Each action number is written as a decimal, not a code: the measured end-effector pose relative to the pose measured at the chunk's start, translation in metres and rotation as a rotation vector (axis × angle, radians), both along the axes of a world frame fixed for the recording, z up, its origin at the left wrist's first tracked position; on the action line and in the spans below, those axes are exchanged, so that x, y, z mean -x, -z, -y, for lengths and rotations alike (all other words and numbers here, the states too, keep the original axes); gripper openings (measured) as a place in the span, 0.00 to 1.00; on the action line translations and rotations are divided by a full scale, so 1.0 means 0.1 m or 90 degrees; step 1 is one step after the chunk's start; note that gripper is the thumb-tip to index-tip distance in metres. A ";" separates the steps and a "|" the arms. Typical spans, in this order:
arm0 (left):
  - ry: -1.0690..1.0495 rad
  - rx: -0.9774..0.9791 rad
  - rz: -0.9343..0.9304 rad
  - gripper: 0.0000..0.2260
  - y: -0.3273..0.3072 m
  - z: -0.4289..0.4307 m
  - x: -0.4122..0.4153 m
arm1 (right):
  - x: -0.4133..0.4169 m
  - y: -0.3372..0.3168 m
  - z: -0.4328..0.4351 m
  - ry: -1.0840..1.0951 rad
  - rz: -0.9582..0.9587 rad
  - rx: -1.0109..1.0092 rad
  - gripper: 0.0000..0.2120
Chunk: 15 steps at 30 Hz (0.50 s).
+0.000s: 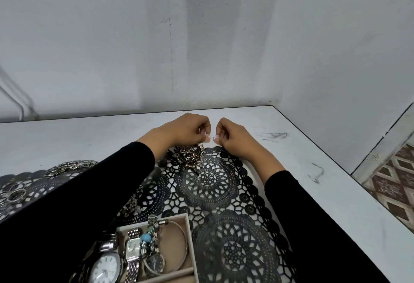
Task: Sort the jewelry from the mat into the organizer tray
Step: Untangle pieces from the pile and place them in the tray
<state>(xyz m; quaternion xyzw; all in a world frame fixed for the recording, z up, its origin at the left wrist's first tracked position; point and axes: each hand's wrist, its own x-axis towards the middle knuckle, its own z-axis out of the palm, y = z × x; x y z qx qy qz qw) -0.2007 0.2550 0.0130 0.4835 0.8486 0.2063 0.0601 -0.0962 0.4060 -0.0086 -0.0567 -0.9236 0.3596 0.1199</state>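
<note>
Left hand point(186, 130), right hand point(234, 137) curled close; right perhaps pinches ring point(215, 137).

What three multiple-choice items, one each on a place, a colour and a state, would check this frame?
1. Where does the tangled chain pile lie?
A. in the organizer tray
B. on the mat, just below the left hand
C. on the bare table

2. What colour is the mat?
A. white
B. red
C. black

3. How are the fingers of the two hands?
A. curled, with the hands close together
B. flat on the table
C. reaching into the organizer tray

Answers: 1 B, the pile sits on the lace at the mat's far end, outside the organizer tray. 2 C, black lace shows against the white table. 3 A, both hands curl, nearly touching, and the right hand pinches a small pale item.
</note>
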 end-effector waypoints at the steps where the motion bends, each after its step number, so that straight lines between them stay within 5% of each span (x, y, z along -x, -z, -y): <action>1: -0.001 -0.007 0.006 0.07 0.00 0.01 0.00 | -0.02 0.01 0.00 -0.002 -0.015 0.023 0.07; 15: -0.143 -0.212 0.174 0.03 -0.13 0.29 -0.31 | -0.24 -0.01 0.07 0.103 -0.130 0.482 0.04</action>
